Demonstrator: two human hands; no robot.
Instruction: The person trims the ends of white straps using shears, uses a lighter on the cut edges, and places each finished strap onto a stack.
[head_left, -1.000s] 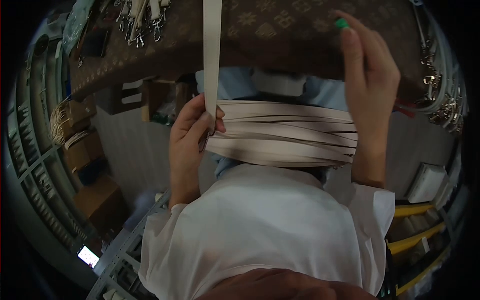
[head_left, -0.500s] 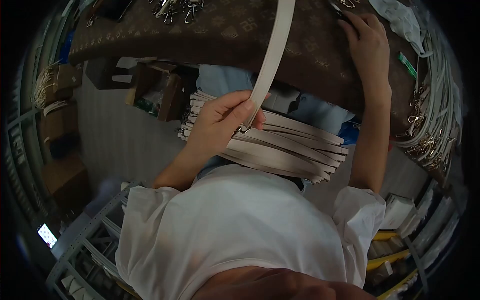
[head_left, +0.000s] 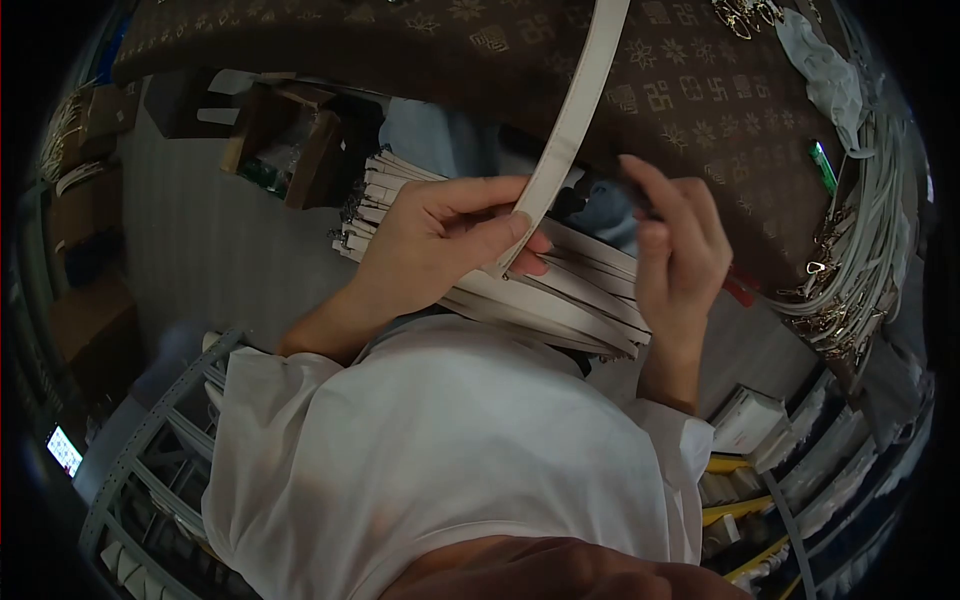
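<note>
My left hand (head_left: 440, 235) pinches a long cream-white leather strap (head_left: 568, 125) near its lower end, thumb on top. The strap rises from these fingers across the table's edge and out of the top of the view. Below the hand, a stack of similar straps (head_left: 590, 300) lies across my lap, with dark metal ends at the left. My right hand (head_left: 690, 245) is raised to the right of the held strap, apart from it. Its thumb and forefinger close on a small dark thing (head_left: 640, 198), too blurred to name.
A table with a brown patterned cloth (head_left: 690, 90) stands in front. At its right hang many pale straps with gold clasps (head_left: 840, 310), near a green-and-white packet (head_left: 824, 167) and a pale cloth (head_left: 820, 75). An open cardboard box (head_left: 290, 140) sits on the floor at left; shelving (head_left: 140, 440) stands behind.
My right hand has left the tabletop and come down and left, towards the held strap, with a small dark thing in its fingers. My left hand keeps its pinch on the strap. The view has shifted.
</note>
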